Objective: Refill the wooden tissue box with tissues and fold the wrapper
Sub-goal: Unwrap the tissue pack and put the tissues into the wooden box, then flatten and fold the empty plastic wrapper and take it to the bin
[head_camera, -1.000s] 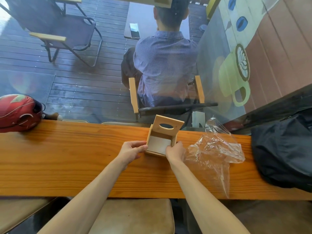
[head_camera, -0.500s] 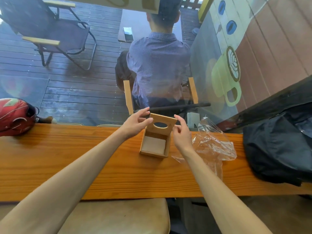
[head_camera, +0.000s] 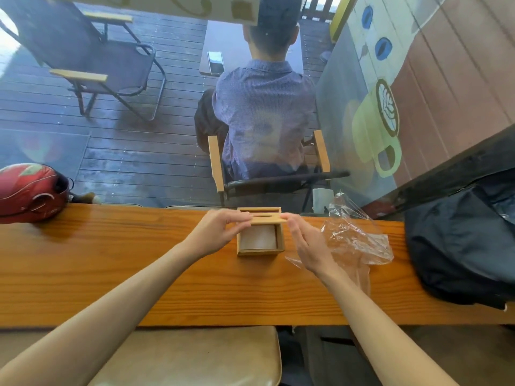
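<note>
The wooden tissue box (head_camera: 260, 251) stands on the wooden counter (head_camera: 117, 268), with white tissues (head_camera: 257, 237) showing inside. Its lid (head_camera: 268, 219), a flat board with an oval slot, is held level over the box's far half. My left hand (head_camera: 220, 232) pinches the lid's left edge. My right hand (head_camera: 308, 243) touches the lid's right edge with its fingertips, the fingers stretched out. The clear plastic wrapper (head_camera: 354, 238) lies crumpled just right of my right hand.
A black bag (head_camera: 462, 240) rests on the counter's right end and a red helmet (head_camera: 28, 192) on the left end. A window runs along the counter's far edge; a seated person is beyond it. A padded stool (head_camera: 195, 355) is below.
Both hands rose from the box's sides to the lid. The lid has tipped from nearly upright down to almost level over the box.
</note>
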